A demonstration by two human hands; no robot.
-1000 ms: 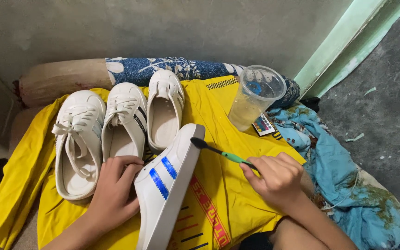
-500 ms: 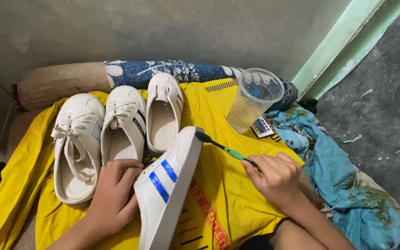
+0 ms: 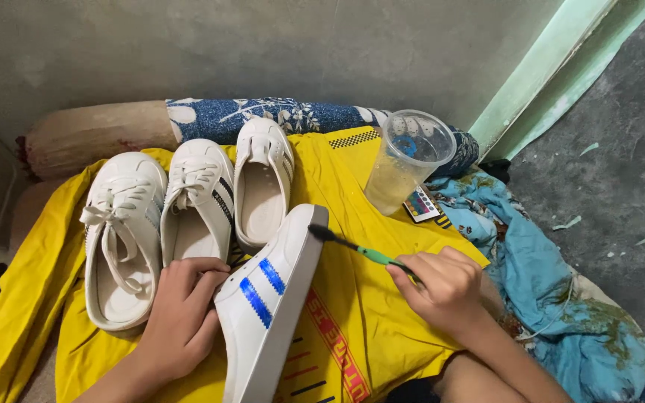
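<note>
My left hand grips the inner side of a white slip-on shoe with blue stripes, tipped on its edge over a yellow cloth. My right hand holds a green-handled brush whose dark bristle tip touches the shoe's toe end. Three more white shoes lie side by side behind: a laced one at the left, a second laced one in the middle, and an open slip-on at the right.
A clear plastic cup with pale liquid stands on the cloth at the back right, a small colourful remote-like card beside it. A blue patterned bolster lies against the wall. Crumpled blue fabric spreads to the right, over grey floor.
The brush tip has shifted slightly along the toe end of the striped shoe. My left hand keeps its hold on the shoe; the other shoes and cup stay put.
</note>
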